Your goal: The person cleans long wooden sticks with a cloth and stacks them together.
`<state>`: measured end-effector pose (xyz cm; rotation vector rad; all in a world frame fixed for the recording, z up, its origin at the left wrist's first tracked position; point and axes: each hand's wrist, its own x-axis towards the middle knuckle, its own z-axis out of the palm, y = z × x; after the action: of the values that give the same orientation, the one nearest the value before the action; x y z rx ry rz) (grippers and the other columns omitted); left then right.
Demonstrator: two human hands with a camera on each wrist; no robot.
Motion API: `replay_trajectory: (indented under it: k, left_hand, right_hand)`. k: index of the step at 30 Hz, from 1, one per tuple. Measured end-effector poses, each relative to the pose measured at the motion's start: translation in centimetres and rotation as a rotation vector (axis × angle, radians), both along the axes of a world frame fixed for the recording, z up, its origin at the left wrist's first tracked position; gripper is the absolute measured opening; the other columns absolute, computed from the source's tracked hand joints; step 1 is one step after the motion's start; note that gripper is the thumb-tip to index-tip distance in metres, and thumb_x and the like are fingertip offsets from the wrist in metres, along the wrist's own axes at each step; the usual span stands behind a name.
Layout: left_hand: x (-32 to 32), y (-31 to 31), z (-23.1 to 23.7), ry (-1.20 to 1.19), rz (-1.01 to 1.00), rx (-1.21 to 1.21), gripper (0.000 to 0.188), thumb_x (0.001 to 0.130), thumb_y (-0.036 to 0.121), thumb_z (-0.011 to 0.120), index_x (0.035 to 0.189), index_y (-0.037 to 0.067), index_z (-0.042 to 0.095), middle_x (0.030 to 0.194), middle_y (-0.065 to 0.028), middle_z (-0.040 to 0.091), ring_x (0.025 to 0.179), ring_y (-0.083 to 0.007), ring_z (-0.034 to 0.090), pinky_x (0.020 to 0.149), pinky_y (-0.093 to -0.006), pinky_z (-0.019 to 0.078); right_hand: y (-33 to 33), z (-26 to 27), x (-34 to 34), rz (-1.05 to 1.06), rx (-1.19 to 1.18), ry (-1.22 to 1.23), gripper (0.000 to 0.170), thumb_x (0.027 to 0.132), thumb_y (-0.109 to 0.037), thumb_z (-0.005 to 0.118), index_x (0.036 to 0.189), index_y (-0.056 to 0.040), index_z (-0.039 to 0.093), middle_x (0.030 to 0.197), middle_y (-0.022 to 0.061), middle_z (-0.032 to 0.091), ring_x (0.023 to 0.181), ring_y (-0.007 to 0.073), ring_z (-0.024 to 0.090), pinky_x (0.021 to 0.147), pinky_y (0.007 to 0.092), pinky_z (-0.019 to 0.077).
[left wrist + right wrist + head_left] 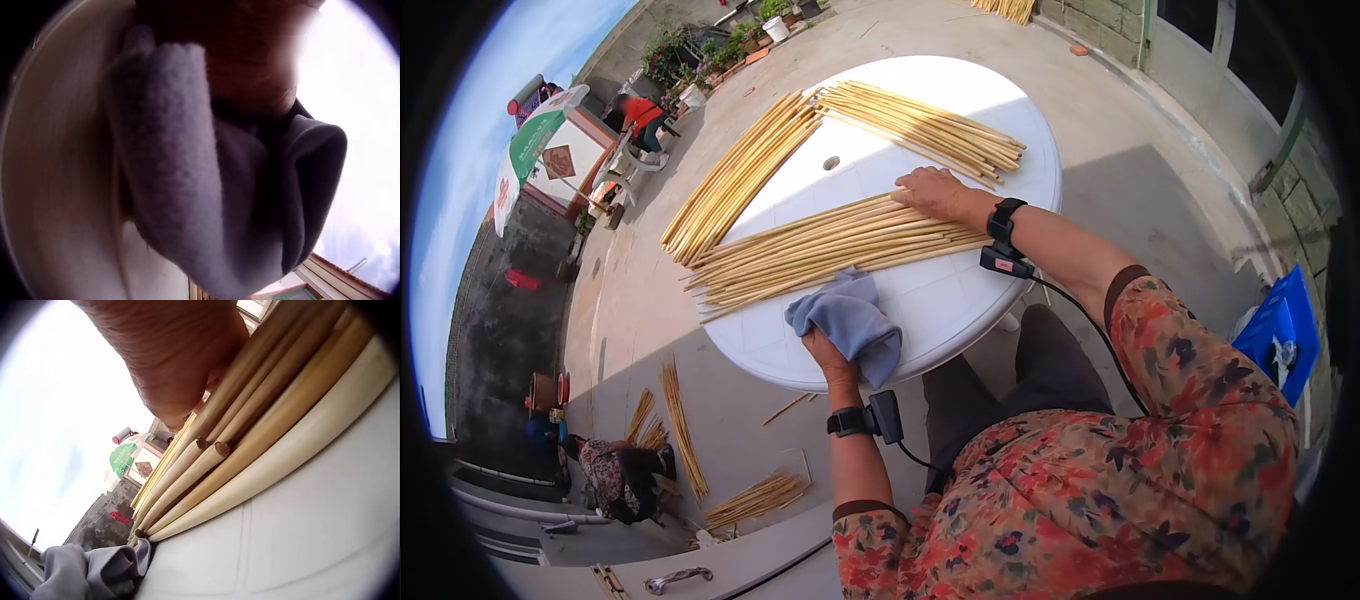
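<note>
Here, a bunched blue-grey cloth (855,318) is gripped by the left hand (827,358) at the near edge of the round white worktop (948,306); its fingers are partly hidden by the folds. The near bundle of sticks (820,250) is laid across the worktop, its left part just beside the cloth. Its far edge is touched by the right hand (935,193), whose fingers are rested over the sticks; whether any stick is pinched cannot be told. Two more bundles, the left bundle (745,178) and the far bundle (930,125), are set beyond, angled apart.
</note>
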<state>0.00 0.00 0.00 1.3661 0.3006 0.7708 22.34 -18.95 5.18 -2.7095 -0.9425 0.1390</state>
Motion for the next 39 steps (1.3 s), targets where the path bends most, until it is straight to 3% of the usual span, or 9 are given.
replay_trajectory:
  k: [2,6,8,12,17,20,28,33,39]
  left_hand:
    - [0.2,0.4,0.2,0.015,-0.044,-0.119,0.026,0.088,0.026,0.047,0.100,0.004,0.051,0.089,-0.0037,0.056,0.077,-0.0153,0.055,0.067,-0.0284,0.0474]
    - [-0.7,-0.9,0.9,0.039,-0.038,-0.168,0.025,0.088,0.027,0.046,0.099,0.005,0.052,0.088,-0.0043,0.056,0.075,-0.0155,0.056,0.067,-0.0281,0.0477]
    - [-0.6,-0.7,0.0,0.037,-0.034,-0.150,0.025,0.088,0.027,0.047,0.099,0.005,0.052,0.088,-0.0043,0.056,0.075,-0.0154,0.056,0.067,-0.0281,0.0477]
    - [-0.4,-0.3,0.2,0.017,-0.046,-0.075,0.026,0.088,0.026,0.048,0.099,0.003,0.051,0.090,-0.0046,0.056,0.078,-0.0151,0.055,0.069,-0.0280,0.0473]
    - [-0.5,-0.7,0.6,0.053,-0.024,-0.130,0.027,0.088,0.026,0.048,0.101,0.002,0.050,0.096,-0.0059,0.054,0.084,-0.0156,0.053,0.073,-0.0283,0.0454]
    - [-0.5,-0.8,1.5,0.049,-0.028,-0.138,0.027,0.087,0.025,0.048,0.102,0.003,0.050,0.094,-0.0059,0.054,0.082,-0.0156,0.053,0.072,-0.0285,0.0457]
    - [0.6,-0.2,-0.6,-0.074,0.013,-0.214,0.026,0.087,0.027,0.046,0.099,0.004,0.053,0.088,-0.0042,0.055,0.077,-0.0140,0.055,0.068,-0.0269,0.0472]
    - [-1.5,1.0,0.1,-0.150,-0.031,-0.345,0.025,0.087,0.026,0.046,0.097,0.004,0.053,0.090,-0.0041,0.055,0.078,-0.0148,0.056,0.068,-0.0269,0.0470]
    - [-3.7,1.4,-2.1,-0.117,0.068,-0.055,0.025,0.087,0.022,0.049,0.106,0.006,0.046,0.094,-0.0065,0.054,0.084,-0.0178,0.055,0.071,-0.0302,0.0511]
  right_hand:
    - [-1.0,-1.6,1.8,0.137,0.212,-0.151,0.047,0.086,-0.044,0.037,0.117,-0.0119,0.050,0.114,0.0175,0.049,0.109,0.0310,0.043,0.091,0.0464,0.0291]
    - [-3.7,-0.1,-1.0,0.222,0.093,-0.235,0.045,0.086,-0.043,0.037,0.110,-0.0094,0.054,0.109,0.0173,0.052,0.107,0.0305,0.044,0.090,0.0469,0.0299]
    - [-3.5,1.2,-2.8,-0.008,0.096,-0.104,0.044,0.086,-0.042,0.037,0.104,-0.0069,0.057,0.106,0.0167,0.053,0.106,0.0303,0.045,0.088,0.0466,0.0313]
    - [-2.2,1.3,-3.9,-0.004,0.028,-0.197,0.046,0.086,-0.043,0.039,0.099,-0.0041,0.060,0.104,0.0165,0.054,0.102,0.0306,0.046,0.085,0.0440,0.0331]
    - [-2.8,1.9,-4.6,0.076,-0.017,-0.042,0.047,0.086,-0.043,0.039,0.105,-0.0047,0.057,0.105,0.0169,0.053,0.103,0.0310,0.046,0.086,0.0437,0.0340]
    - [-3.2,1.9,-4.1,0.086,0.163,-0.019,0.048,0.086,-0.041,0.039,0.115,-0.0047,0.050,0.110,0.0180,0.050,0.108,0.0324,0.043,0.092,0.0428,0.0325]
    - [-6.6,4.2,-11.1,0.319,0.341,-0.276,0.025,0.077,-0.008,0.057,0.102,-0.0050,0.054,0.092,0.0110,0.054,0.087,0.0263,0.053,0.075,0.0335,0.0451]
    - [-6.1,1.6,-14.7,0.489,0.269,-0.364,0.028,0.070,-0.003,0.061,0.097,-0.0054,0.055,0.088,0.0099,0.054,0.085,0.0261,0.053,0.072,0.0340,0.0456]
    - [-5.7,1.3,-14.1,0.447,0.218,-0.498,0.030,0.066,-0.002,0.062,0.095,-0.0058,0.055,0.087,0.0096,0.054,0.084,0.0255,0.053,0.073,0.0337,0.0451]
